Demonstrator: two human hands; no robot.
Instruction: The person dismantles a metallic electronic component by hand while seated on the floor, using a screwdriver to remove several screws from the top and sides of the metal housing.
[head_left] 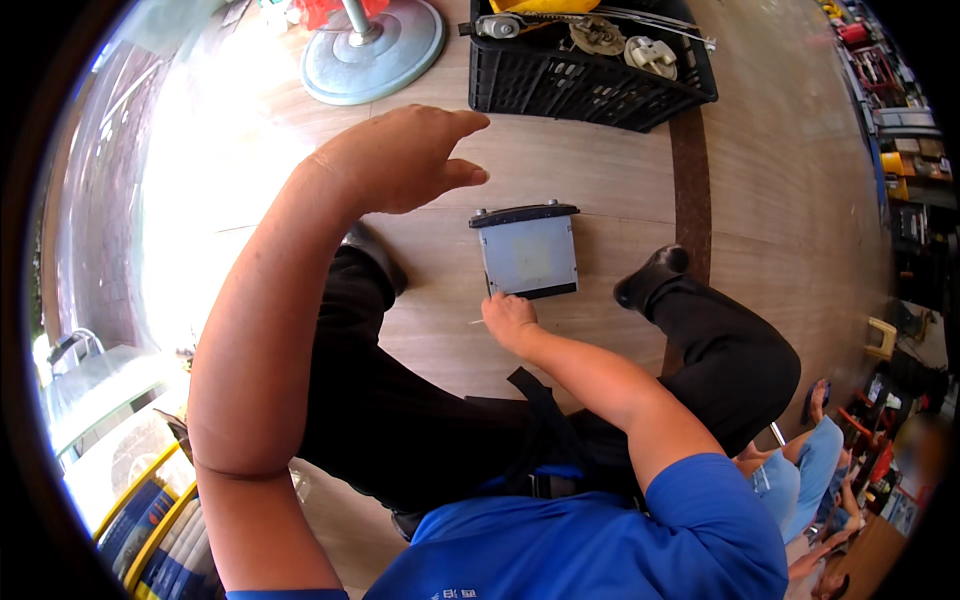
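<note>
Right hand (510,320) curls at the edge of the silver metal unit (530,255) farthest from the black crate (560,85); whether it clamps anything, I cannot tell. The unit lies on the floor (430,335), between this hand and the crate. Left hand (415,155), thumb and fingers apart, is raised left of the crate.

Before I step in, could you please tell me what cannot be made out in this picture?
All in the head view:
Car stereo: front face turned away from the camera, underside hidden by its own body.
Thin pale piece by the right hand: too small to identify.
Black plastic crate: far end cut off by the top edge.
Pedestal pole: upper end cut off there too.
</note>
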